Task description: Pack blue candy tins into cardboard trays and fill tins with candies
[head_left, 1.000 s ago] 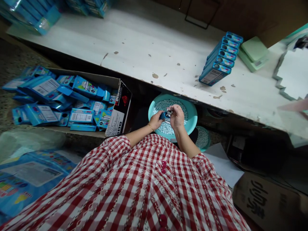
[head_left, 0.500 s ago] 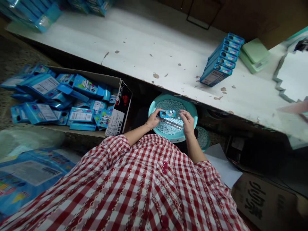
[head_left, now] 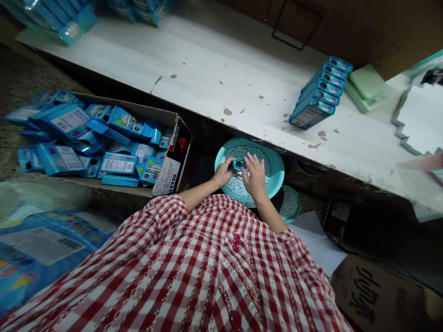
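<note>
A small blue printed box (head_left: 238, 164) with a round dark window is held in my left hand (head_left: 222, 174), above a turquoise basin (head_left: 278, 177). Small pale blue-white balls (head_left: 237, 187) fill the bottom of that basin. My right hand (head_left: 256, 177) has its fingers spread over the right end of the box and hides that end; whether it touches the box I cannot tell. Under the box, a shiny metal tool (head_left: 239, 174) lies on the balls, mostly covered by the hands.
At left, a carton (head_left: 166, 177) overflows with blue boxes (head_left: 117, 163). On the worn white table (head_left: 207, 83) stand a row of blue boxes (head_left: 313, 108) and a light green scale-like device (head_left: 368, 87). A second small basin (head_left: 290, 203), paper (head_left: 316, 240) and a brown carton (head_left: 377, 295) are at right.
My right hand has moved left from beside the basin's right side to the box, and its fingers have spread. The box has turned in my left hand, and the loose balls on it no longer show.
</note>
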Demonstrator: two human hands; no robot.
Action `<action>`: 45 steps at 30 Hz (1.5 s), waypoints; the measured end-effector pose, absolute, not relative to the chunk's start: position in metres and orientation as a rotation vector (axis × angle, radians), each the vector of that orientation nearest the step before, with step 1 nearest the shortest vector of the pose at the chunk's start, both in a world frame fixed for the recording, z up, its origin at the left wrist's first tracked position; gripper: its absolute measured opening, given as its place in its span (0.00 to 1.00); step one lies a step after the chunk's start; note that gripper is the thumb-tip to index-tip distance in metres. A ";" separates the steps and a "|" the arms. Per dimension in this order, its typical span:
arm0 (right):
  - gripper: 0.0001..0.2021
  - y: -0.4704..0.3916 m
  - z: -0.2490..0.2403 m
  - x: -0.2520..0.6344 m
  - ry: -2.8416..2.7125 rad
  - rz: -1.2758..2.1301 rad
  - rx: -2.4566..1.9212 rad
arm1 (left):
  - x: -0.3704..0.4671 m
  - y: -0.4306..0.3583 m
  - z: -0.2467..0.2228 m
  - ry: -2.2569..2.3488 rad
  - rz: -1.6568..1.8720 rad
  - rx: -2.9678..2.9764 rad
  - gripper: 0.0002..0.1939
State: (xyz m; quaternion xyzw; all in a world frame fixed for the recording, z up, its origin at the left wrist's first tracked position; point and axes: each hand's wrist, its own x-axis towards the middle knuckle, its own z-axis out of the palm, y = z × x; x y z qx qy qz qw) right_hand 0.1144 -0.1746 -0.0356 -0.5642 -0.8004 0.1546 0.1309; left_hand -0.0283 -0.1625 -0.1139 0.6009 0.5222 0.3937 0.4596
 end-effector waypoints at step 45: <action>0.15 -0.178 -0.117 0.172 -2.912 0.602 -2.157 | -0.238 -0.183 0.051 1.973 0.765 2.103 0.29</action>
